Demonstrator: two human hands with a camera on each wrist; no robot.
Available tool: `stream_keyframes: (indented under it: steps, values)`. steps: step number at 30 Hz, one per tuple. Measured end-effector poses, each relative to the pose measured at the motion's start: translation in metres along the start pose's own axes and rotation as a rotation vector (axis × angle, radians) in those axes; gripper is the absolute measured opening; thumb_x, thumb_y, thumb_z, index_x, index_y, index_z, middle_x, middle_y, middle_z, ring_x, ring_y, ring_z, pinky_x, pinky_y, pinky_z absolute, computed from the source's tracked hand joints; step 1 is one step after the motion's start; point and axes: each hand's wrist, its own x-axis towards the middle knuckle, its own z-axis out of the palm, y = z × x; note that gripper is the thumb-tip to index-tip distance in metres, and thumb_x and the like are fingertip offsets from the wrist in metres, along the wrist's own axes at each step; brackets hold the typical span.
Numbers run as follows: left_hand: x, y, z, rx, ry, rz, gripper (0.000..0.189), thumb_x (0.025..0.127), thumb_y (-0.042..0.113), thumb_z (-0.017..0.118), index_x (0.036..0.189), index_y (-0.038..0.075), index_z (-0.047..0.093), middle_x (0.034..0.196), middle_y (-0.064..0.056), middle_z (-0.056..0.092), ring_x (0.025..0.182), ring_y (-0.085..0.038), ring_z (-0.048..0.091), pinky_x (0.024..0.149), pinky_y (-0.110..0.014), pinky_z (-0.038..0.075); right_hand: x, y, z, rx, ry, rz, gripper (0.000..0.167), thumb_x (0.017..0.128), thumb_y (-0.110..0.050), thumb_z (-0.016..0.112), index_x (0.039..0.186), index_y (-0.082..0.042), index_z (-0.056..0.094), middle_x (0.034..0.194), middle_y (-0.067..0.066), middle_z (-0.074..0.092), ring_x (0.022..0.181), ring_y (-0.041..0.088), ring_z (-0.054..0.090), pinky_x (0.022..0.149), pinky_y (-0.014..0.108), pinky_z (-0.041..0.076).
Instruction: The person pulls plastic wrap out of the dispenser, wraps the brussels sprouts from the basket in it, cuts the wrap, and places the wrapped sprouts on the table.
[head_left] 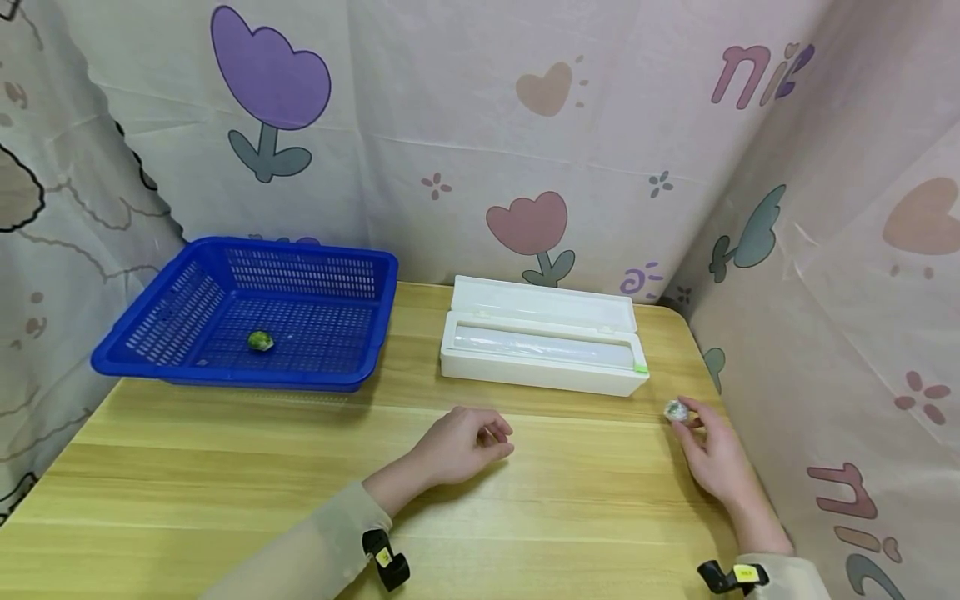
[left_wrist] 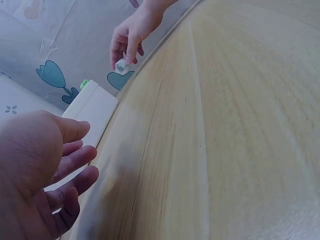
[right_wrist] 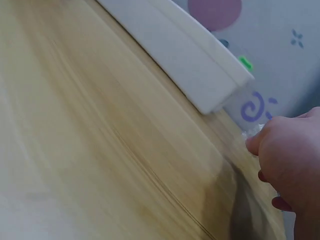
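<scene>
At the right of the head view, my right hand (head_left: 716, 454) pinches a small round bundle wrapped in clear film (head_left: 676, 411) between thumb and fingertips. What lies inside the film is too small to make out. My left hand (head_left: 465, 446) is above the middle of the table with nothing in it, its fingers loosely bent. Behind the hands, a white cling film box (head_left: 543, 377) has its lid (head_left: 540, 302) raised, and a roll of clear film (head_left: 543, 346) shows inside. One small green Brussels sprout (head_left: 260, 340) lies in the blue basket (head_left: 360, 375).
The basket stands at the back left of the wooden table (head_left: 525, 517), near the curtain wall (head_left: 420, 108). A side curtain (head_left: 840, 317) hangs close beside my right hand. A green tab (head_left: 641, 368) sits on the box's right end.
</scene>
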Motion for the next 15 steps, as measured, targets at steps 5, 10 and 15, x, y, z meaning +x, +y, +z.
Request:
stream_keyframes:
  steps: [5,10,15]
  values:
    - [-0.001,0.0,0.0,0.005,-0.01,-0.004,0.015,0.1,0.029,0.077,0.108,0.016,0.078,0.09,0.019,0.071,0.084,0.0,0.066,0.079,-0.029,0.056,0.002,0.01,-0.001,-0.039,-0.023,0.006,0.043,0.104,-0.001,0.064,0.144,0.008,0.054,0.129,0.03,0.061,0.109,0.043,0.058,0.086,0.051,0.048]
    - [-0.001,0.001,0.0,0.007,-0.023,-0.009,0.015,0.1,0.029,0.076,0.109,0.016,0.078,0.09,0.02,0.071,0.084,0.001,0.066,0.08,-0.028,0.056,0.002,0.016,0.001,-0.05,-0.032,0.012,0.042,0.105,-0.003,0.064,0.144,0.007,0.055,0.136,0.034,0.058,0.116,0.05,0.053,0.093,0.068,0.039]
    - [-0.002,0.001,-0.001,0.008,-0.032,-0.011,0.016,0.1,0.03,0.077,0.109,0.017,0.078,0.09,0.021,0.071,0.084,0.001,0.066,0.08,-0.029,0.055,0.0,0.02,0.004,-0.062,-0.032,0.021,0.043,0.105,-0.006,0.064,0.146,0.004,0.055,0.14,0.035,0.056,0.118,0.05,0.05,0.095,0.073,0.031]
